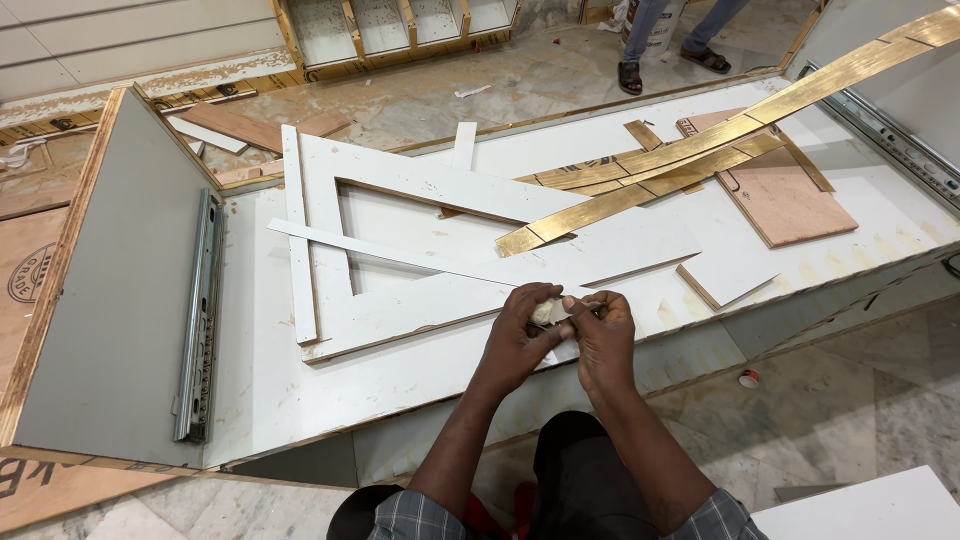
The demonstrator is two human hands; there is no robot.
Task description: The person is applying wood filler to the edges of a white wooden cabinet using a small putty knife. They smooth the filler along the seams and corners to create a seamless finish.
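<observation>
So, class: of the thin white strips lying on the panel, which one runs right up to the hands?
The long slanted strip: it crosses the white frame diagonally and ends at the left hand and right hand. The others lie upright, farther off.

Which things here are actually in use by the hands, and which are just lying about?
In use:
left hand
right hand
small pale lump pinched between both
thin white strip at the fingertips

Lying about:
gold strips
brown plywood piece
white frame panel
metal drawer slide
small tape roll

Strips lie across the frame, on the panel, rail at left
</observation>
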